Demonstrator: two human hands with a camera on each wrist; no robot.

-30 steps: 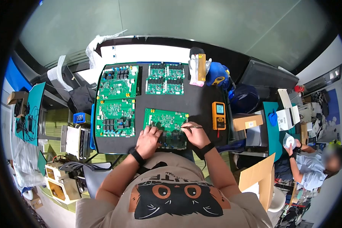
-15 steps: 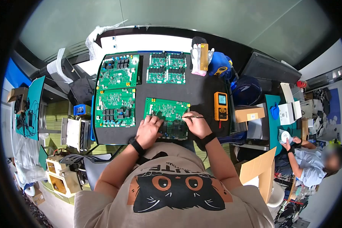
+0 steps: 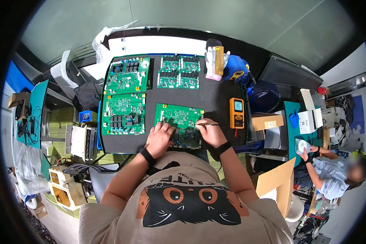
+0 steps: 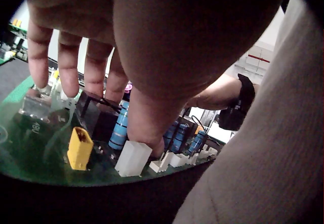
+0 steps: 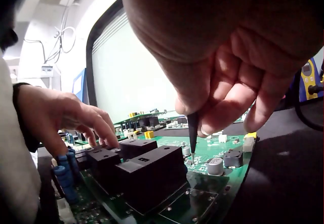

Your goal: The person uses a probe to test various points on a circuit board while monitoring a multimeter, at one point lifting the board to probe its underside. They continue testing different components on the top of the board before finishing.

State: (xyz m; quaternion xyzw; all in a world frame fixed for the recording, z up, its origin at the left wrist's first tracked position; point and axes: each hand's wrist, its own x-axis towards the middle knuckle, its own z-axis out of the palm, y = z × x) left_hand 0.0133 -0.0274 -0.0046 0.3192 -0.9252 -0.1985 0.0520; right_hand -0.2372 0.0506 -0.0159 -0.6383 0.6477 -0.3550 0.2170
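Note:
A green circuit board (image 3: pixel 182 116) lies on the dark mat near the person, its lower part carrying black relays (image 5: pixel 152 171) and blue cylindrical parts (image 4: pixel 120 128). The left hand (image 3: pixel 159 139) rests on the board's left side, fingers spread and slightly bent, thumb down among the blue parts beside a white connector (image 4: pixel 133 158). Between thumb and fingers the right hand (image 3: pixel 213 135) pinches a thin dark pointed tool (image 5: pixel 193 133). In the right wrist view its tip stands at small components on the board, near a round silver capacitor (image 5: pixel 215 166).
Two large boards (image 3: pixel 124 114) lie at the left of the mat and several small boards (image 3: pixel 178 72) at the back. An orange meter (image 3: pixel 236 114) lies at right; gloves with a brown box (image 3: pixel 218 61) and a blue device (image 3: pixel 235 68) stand behind. Another person sits far right.
The head view has shifted, so the table sits higher in the picture than a second ago. Both hands keep nearly the same places on the board. The person at far right has moved the white roll slightly.

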